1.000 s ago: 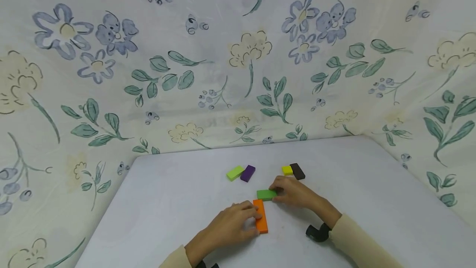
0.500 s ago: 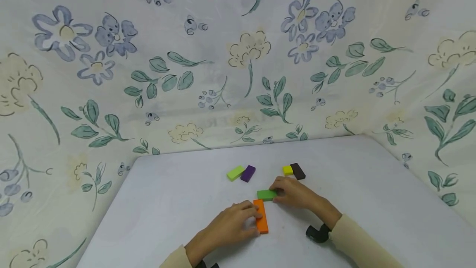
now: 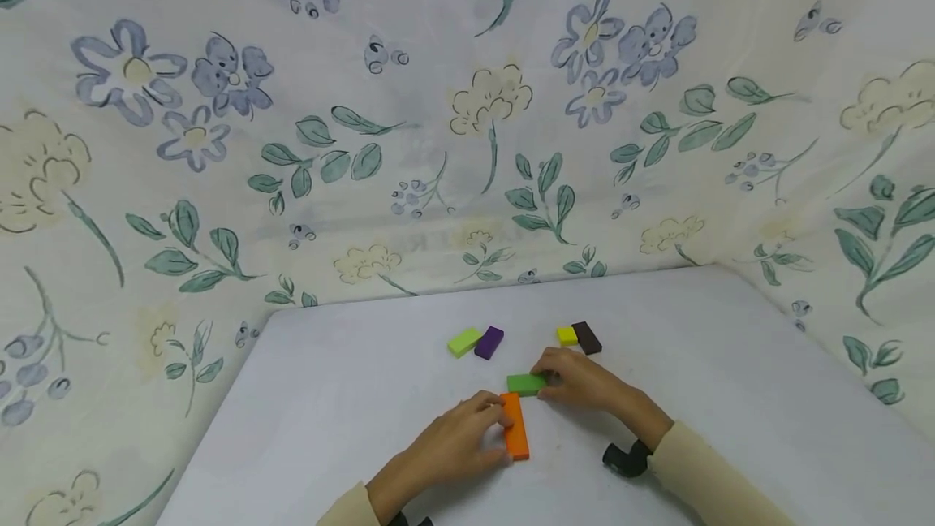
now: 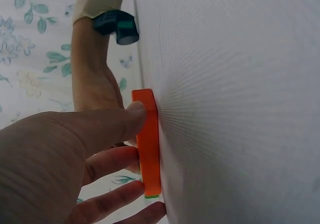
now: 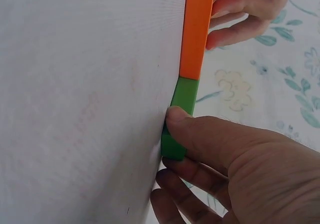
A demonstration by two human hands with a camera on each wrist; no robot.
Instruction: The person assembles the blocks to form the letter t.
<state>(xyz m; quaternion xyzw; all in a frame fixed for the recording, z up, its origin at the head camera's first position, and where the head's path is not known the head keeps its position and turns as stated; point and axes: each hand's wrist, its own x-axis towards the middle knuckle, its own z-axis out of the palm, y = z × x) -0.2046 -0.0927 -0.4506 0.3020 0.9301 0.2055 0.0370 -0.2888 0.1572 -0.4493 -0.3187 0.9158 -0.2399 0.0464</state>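
Observation:
An orange rectangular block (image 3: pixel 515 428) lies lengthwise on the white table (image 3: pixel 351 396). My left hand (image 3: pixel 454 440) holds it from the left, thumb near its close end and fingertips over its upper part. At the far end of the orange block, a green block (image 3: pixel 523 385) lies crosswise. My right hand (image 3: pixel 579 380) pinches the green block by its right end, between thumb and fingers. In the right wrist view, the orange block's end meets the green block (image 5: pixel 185 96). Only a sliver of green shows past the orange block (image 4: pixel 148 149) in the left wrist view.
Behind the hands, a light green block (image 3: pixel 463 342) lies against a purple block (image 3: pixel 489 342). Further right, a yellow block (image 3: pixel 566 336) touches a dark brown block (image 3: pixel 588 338). A floral cloth (image 3: pixel 438 250) hangs beyond the table's back edge.

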